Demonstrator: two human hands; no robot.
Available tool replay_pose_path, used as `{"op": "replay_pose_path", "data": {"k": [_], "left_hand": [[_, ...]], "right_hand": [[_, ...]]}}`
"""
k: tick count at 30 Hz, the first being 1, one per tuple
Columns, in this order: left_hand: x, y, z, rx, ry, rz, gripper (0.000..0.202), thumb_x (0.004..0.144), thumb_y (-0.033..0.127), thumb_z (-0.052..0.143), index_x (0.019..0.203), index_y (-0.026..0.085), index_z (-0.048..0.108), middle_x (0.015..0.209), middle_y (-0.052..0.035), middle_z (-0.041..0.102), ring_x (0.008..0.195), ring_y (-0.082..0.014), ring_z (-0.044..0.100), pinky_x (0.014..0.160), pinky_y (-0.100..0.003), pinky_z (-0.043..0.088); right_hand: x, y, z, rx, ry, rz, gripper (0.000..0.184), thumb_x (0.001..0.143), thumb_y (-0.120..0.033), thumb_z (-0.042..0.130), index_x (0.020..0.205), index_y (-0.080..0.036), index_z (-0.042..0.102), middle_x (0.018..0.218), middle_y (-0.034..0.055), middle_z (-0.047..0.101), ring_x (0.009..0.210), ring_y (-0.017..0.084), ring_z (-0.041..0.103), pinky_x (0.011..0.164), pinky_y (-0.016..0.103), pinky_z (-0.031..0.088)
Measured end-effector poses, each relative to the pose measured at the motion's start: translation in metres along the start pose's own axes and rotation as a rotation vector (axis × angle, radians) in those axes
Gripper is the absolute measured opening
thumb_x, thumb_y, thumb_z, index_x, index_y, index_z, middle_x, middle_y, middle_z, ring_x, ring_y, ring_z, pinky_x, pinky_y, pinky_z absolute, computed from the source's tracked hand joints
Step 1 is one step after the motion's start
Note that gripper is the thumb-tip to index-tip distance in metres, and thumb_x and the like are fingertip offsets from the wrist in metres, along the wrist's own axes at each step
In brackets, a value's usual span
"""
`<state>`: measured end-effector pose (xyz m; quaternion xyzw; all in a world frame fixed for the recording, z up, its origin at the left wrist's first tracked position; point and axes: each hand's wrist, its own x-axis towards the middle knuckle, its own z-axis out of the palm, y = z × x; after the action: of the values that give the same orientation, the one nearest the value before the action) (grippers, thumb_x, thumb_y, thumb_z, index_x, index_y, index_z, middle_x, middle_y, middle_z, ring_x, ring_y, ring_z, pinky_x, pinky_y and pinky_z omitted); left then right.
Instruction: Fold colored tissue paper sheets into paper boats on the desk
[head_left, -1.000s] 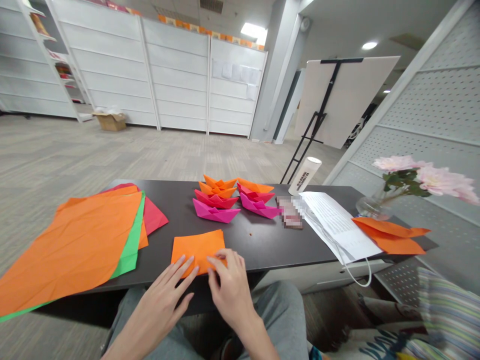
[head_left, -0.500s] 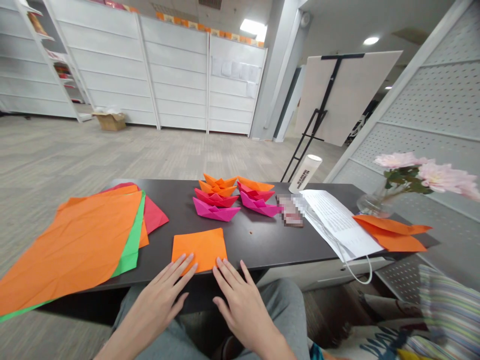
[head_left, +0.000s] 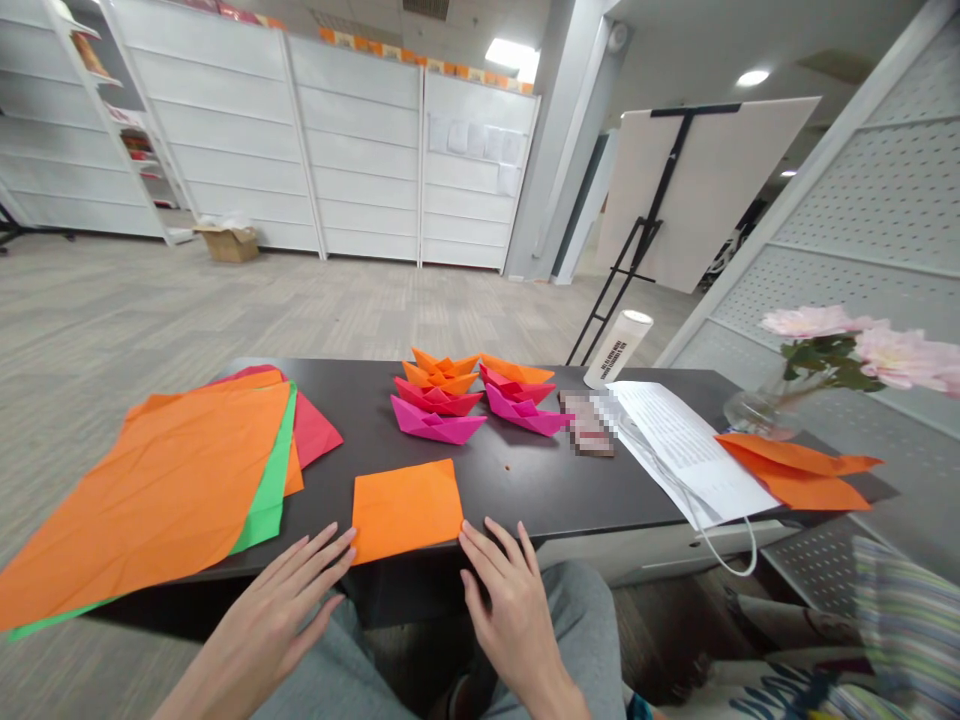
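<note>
A folded orange sheet of paper (head_left: 407, 510) lies flat at the front edge of the dark table (head_left: 517, 500). My left hand (head_left: 281, 595) is at its left edge, fingers stretched out and fingertips at the paper's lower left side. At the lower right corner, my right hand (head_left: 514, 600) has its fingers extended, the index fingertip at the paper's edge. Neither hand grips anything. Behind the sheet stand two rows of folded paper boats in orange, red and magenta, among them a magenta boat (head_left: 439, 427) at the front left.
Large orange sheets (head_left: 150, 480) with green and red ones beneath overlap the table's left end. To the right are a printed page (head_left: 675, 440) with a white cable, a white cylinder (head_left: 619, 348), folded orange paper (head_left: 806, 470) and a glass vase (head_left: 757, 410) of pink flowers.
My hands have drawn apart from the top of the orange paper to its left and right edges, uncovering more of it. The view has shifted slightly.
</note>
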<state>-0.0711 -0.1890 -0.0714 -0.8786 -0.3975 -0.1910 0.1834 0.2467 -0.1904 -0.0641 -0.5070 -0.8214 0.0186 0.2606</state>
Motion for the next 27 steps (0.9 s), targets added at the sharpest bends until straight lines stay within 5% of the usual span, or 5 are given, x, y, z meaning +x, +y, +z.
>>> {"op": "replay_pose_path", "data": {"k": [9, 14, 18, 23, 27], "left_hand": [[0.024, 0.028, 0.034, -0.239, 0.122, -0.52, 0.047, 0.096, 0.047, 0.043, 0.131, 0.017, 0.05, 0.128, -0.015, 0.064, 0.122, -0.0314, 0.059, 0.106, -0.054, 0.044], [0.037, 0.033, 0.037, -0.329, 0.245, -0.692, 0.042, 0.092, 0.051, 0.048, 0.118, 0.019, 0.056, 0.113, -0.0127, 0.067, 0.108, -0.0311, 0.065, 0.099, -0.052, 0.05], [0.042, 0.042, 0.022, -0.452, 0.328, -0.852, 0.04, 0.09, 0.049, 0.054, 0.12, 0.021, 0.052, 0.1, -0.0054, 0.069, 0.087, -0.0237, 0.072, 0.081, -0.039, 0.06], [0.035, 0.055, 0.006, -0.369, 0.473, -0.577, 0.015, 0.092, 0.02, 0.057, 0.106, 0.023, 0.06, 0.093, -0.0032, 0.069, 0.084, -0.0177, 0.07, 0.083, -0.032, 0.058], [0.021, 0.062, 0.01, -0.29, 0.391, -0.253, 0.033, 0.09, 0.002, 0.05, 0.11, 0.025, 0.064, 0.094, -0.0047, 0.069, 0.094, -0.0179, 0.069, 0.088, -0.031, 0.057]], "right_hand": [[0.015, -0.02, -0.003, 0.089, 0.026, 0.089, 0.037, 0.091, -0.016, 0.055, 0.125, -0.027, 0.061, 0.119, 0.006, 0.065, 0.117, 0.025, 0.058, 0.115, 0.062, 0.031], [0.022, -0.022, -0.008, 0.127, 0.034, 0.088, 0.033, 0.09, -0.015, 0.056, 0.12, -0.028, 0.064, 0.12, 0.0071, 0.061, 0.118, 0.023, 0.057, 0.116, 0.06, 0.031], [0.024, -0.017, -0.009, 0.141, -0.001, 0.08, 0.032, 0.09, -0.015, 0.057, 0.119, -0.026, 0.063, 0.123, 0.0079, 0.059, 0.121, 0.024, 0.056, 0.116, 0.061, 0.029], [0.028, -0.008, -0.007, 0.226, 0.079, 0.092, 0.047, 0.09, -0.017, 0.055, 0.136, -0.022, 0.046, 0.135, 0.0121, 0.053, 0.132, 0.025, 0.048, 0.117, 0.056, 0.032], [0.025, 0.0, -0.007, 0.272, 0.238, 0.09, 0.072, 0.088, -0.016, 0.057, 0.151, -0.021, 0.022, 0.151, 0.0174, 0.035, 0.143, 0.028, 0.034, 0.112, 0.051, 0.04]]}}
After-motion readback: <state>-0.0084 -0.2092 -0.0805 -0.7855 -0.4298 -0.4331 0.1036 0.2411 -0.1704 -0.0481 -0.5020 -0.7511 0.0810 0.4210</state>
